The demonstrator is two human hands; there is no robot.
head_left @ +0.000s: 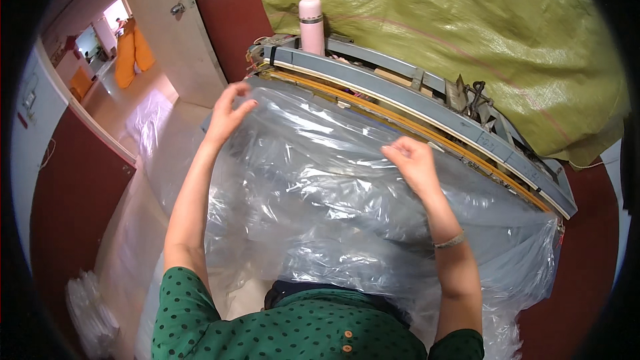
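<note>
A wide sheet of clear plastic film [333,193] lies wrinkled and shiny over the work surface in front of me and hangs down toward my body. My left hand [229,117] is over its far left corner, thumb and fingers apart, the fingertips slightly blurred. Farther right, my right hand [415,163] is closed in a pinch at the film's upper part, with thumb and forefinger together. Just beyond both hands runs a long heat-sealing machine [373,87] with a grey metal bar and an orange-yellow strip along its front.
A pink bottle [311,30] stands behind the bar. Dark metal tools [473,100] lie at its right. An olive woven sheet [453,20] hangs behind. At left are an open door [170,33], a bundle of clear film [90,313] on the floor, and orange sacks [127,57] beyond the doorway.
</note>
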